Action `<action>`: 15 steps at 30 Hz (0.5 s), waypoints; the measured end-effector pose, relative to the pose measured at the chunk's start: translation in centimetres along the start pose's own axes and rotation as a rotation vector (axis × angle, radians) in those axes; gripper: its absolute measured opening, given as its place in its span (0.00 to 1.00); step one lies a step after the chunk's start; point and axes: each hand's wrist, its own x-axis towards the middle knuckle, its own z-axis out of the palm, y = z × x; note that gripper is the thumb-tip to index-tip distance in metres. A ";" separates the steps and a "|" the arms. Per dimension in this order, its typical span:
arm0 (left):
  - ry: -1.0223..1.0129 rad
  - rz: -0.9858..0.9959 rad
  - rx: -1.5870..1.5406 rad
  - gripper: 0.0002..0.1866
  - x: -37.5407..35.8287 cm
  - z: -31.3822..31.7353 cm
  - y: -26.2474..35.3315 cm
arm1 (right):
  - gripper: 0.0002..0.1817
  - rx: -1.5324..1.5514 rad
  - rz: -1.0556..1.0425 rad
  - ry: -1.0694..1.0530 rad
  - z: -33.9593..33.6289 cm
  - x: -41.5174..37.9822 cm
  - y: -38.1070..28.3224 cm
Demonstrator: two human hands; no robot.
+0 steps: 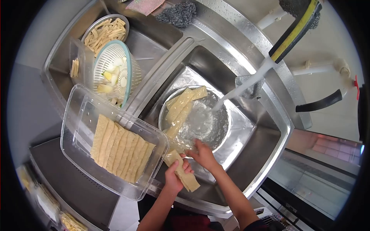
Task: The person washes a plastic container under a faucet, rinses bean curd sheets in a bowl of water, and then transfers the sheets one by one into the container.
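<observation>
A kitchen, and the washing-up end of it: there was the double steel sink (pixel 157 82), with water pouring from a black-and-yellow hose (pixel 295 30) into a round metal bowl (pixel 229 125)! Food stood all round, from a colander (pixel 135 73) of pale pieces to a clear tub (pixel 79 115) of tan slices (pixel 122 152). A wiry scourer (pixel 177 14) settled it; home or trade, nothing told.

Sink (pixel 219 61) glossy metal; box (pixel 79 133) glossy plastic; held strip (pixel 189 181) matt.
</observation>
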 end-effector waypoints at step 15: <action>0.203 -0.235 0.137 0.24 2.9 2.8 -2.9 | 0.09 1.135 0.559 -0.074 -9.0 -4.5 -9.2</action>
